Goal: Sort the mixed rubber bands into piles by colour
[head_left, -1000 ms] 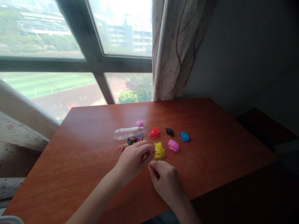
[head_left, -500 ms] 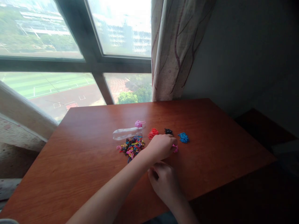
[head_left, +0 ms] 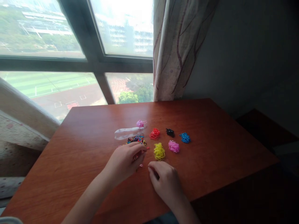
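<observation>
Both hands low: your left hand is back from pink heap onto mixed bands, fingers curled, catch unclear; right hand loosely fisted, contents hidden.

Hands and picture edges hide the details

The left hand covers the near part of the mixed pile of bands; whether its fingertips pinch anything is too small to tell. The curled right hand hides its palm. The worktop's near left corner and a pale object are cut off.
</observation>
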`<state>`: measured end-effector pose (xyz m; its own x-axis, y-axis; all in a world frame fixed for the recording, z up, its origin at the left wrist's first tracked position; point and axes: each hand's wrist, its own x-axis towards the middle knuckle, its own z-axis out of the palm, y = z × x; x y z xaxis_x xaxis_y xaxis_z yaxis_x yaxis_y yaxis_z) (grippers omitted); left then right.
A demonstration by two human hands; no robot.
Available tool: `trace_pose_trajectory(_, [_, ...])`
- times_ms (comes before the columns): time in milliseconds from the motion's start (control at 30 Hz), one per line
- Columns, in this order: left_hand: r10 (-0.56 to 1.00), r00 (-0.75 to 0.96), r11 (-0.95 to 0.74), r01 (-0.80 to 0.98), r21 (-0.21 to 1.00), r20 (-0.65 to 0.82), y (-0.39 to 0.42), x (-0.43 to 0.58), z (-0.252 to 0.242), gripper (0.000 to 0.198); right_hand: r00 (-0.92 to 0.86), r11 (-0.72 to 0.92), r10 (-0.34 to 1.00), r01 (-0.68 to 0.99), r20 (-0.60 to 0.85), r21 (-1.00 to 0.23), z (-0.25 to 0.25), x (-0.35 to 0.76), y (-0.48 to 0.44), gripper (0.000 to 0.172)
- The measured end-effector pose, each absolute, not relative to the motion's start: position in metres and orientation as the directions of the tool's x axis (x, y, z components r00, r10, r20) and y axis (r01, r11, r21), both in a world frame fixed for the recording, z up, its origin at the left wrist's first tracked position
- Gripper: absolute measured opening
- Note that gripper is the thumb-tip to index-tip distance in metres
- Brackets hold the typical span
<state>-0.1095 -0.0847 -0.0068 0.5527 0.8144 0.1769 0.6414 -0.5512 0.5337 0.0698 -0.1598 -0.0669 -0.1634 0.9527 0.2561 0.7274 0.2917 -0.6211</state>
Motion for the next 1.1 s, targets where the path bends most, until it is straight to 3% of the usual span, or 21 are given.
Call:
trace_pose_trajectory(267, [0.877,0.463,-0.440,0.663,0.606,0.130,-0.122,-0.147,-0.036,0.019,-0.174,0.292,0.952,0.759,0.251,-0.582,-0.067,0.068,-0.160,0.015])
trace_pose_trajectory(833, [0.879,0.465,-0.447,0.731,0.516,0.103,-0.129,-0.141,-0.043,0.020,-0.179,0.300,0.948,0.780,0.264,-0.549,-0.063,0.052,-0.157,0.014])
trace_pose_trajectory(1100, [0.884,0.463,-0.420,0.732,0.536,0.061,-0.130,-0.143,-0.043,0.021,-0.146,0.285,0.951,0.756,0.273,-0.590,-0.065,0.047,-0.162,0.012])
